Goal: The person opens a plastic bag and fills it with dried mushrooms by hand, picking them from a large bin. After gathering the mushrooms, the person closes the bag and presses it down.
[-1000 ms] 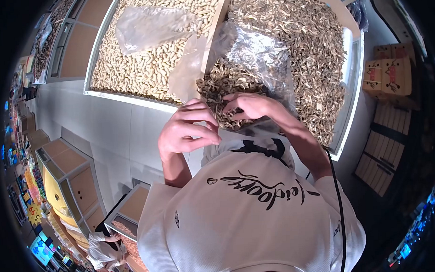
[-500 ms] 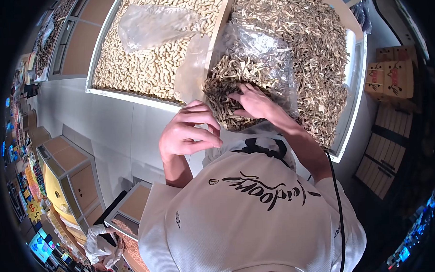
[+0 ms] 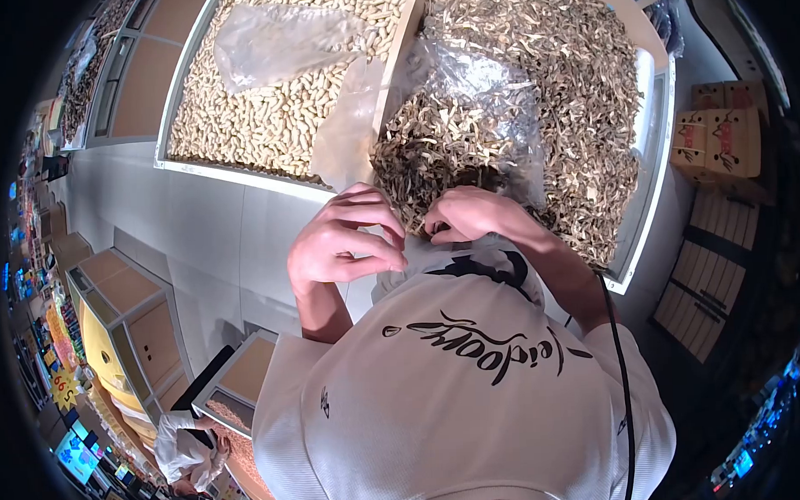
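- Curling its fingers inward, your left hand (image 3: 342,239) is raised just outside the bin's near rim (image 3: 239,181), thumb pointing toward your right; you can't tell from this view whether it pinches anything.
- Your right hand (image 3: 482,214) is back-up, forearm reaching in from your right, fingers bent down at the near edge of the dried brown strips (image 3: 431,130); what they grip, if anything, is hidden.
- Those strips lie just ahead of your right hand and ahead and to the right of your left.
- Beyond your right hand, a clear plastic sheet (image 3: 514,96) lies among the strips.
- Left of the divider (image 3: 398,65) you have peanuts (image 3: 263,122), with more clear plastic (image 3: 278,47) on top.
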Available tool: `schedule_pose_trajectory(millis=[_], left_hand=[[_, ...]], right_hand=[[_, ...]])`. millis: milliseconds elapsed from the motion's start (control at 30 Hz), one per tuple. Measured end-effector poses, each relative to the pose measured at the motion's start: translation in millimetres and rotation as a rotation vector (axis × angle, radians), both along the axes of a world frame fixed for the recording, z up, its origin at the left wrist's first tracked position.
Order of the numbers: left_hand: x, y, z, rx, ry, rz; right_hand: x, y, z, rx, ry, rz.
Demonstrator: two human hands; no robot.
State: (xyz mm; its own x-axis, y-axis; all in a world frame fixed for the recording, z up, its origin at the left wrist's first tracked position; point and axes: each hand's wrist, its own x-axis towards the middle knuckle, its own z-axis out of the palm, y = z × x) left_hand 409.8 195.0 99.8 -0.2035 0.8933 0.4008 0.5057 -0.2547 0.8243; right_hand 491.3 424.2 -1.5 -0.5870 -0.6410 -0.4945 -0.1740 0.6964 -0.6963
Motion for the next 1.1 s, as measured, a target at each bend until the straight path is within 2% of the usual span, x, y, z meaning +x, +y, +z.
schedule_pose_trajectory(millis=[67, 100, 200, 233, 267, 333, 367, 467, 533, 600, 667, 800, 833, 933, 1100], left_hand=[[-1, -1, 2, -0.011, 0.01, -0.001], [-2, -1, 3, -0.016, 0.015, -0.003], [-3, -1, 5, -0.012, 0.016, 0.009], [-1, 0, 3, -0.008, 0.011, 0.026], [-1, 0, 1, -0.002, 0.025, 0.04], [-1, 0, 0, -0.028, 0.021, 0.044], [-2, 0, 0, -0.034, 0.017, 0.028], [-3, 4, -1, -0.035, 0.007, 0.009], [-5, 8, 0, -0.041, -0.006, 0.004], [-5, 11, 1, -0.052, -0.005, 0.004], [-6, 15, 3, -0.058, -0.005, 0.007], [-4, 16, 1, -0.053, -0.007, 0.012], [-3, 16, 0, -0.058, -0.01, 0.012], [-2, 17, 1, -0.067, -0.015, 0.017], [1, 17, 4, -0.073, -0.018, 0.049]], right_hand=[[-7, 3, 15, 0.024, -0.166, -0.077], [-3, 4, 1, -0.047, 0.009, -0.151], [6, 10, -21, -0.125, 0.45, -0.143], [12, 14, -42, -0.16, 0.361, -0.151], [13, 20, -36, -0.204, 0.127, -0.154], [19, 38, -26, -0.45, 0.053, -0.27], [24, 52, -22, -0.498, 0.16, -0.377], [28, 102, -10, -0.312, 0.163, -0.759], [28, 137, -27, -0.121, 0.306, -1.028], [20, 165, -21, 0.081, 0.332, -1.249], [11, 197, -46, 0.178, 0.564, -1.344], [-22, 220, -72, 0.455, 0.853, -1.274], [-34, 223, -77, 0.398, 0.767, -1.282], [-62, 223, -96, 0.489, 0.835, -1.234], [-102, 226, -98, 0.628, 0.63, -1.201]])
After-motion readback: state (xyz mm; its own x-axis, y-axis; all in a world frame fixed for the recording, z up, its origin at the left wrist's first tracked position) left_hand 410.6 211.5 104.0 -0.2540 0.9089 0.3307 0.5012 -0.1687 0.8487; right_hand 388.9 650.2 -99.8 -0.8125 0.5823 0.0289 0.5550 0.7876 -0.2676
